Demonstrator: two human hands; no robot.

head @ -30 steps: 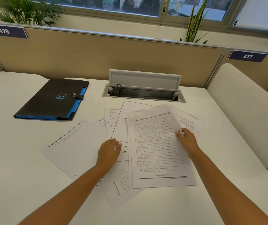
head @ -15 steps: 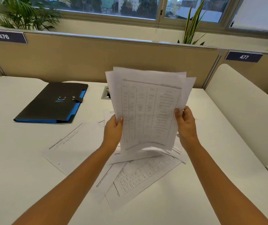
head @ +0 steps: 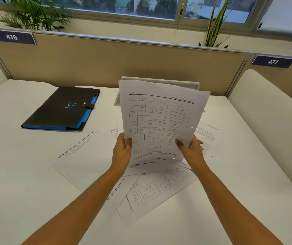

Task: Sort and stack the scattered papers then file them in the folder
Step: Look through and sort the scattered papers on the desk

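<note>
I hold a small stack of printed papers (head: pixel 159 121) upright over the white desk, its lower edge resting on the sheets below. My left hand (head: pixel 122 151) grips the stack's left edge and my right hand (head: pixel 191 151) grips its right edge. The top sheet shows a table, printed upside down to me. More loose papers (head: pixel 152 190) lie scattered flat under and around the stack, one (head: pixel 76 156) off to the left. A black folder (head: pixel 62 108) with blue edging and a snap strap lies shut at the back left.
A cable box with a raised lid (head: pixel 159 82) sits in the desk behind the held stack. A beige partition (head: pixel 106 64) runs along the back, a white divider (head: pixel 269 121) on the right. Plants stand behind the partition.
One second ago the sheets lay flat under my hands. I gathered them, lifted them upright, and since half a second ago lowered the stack so its bottom edge meets the desk papers.
</note>
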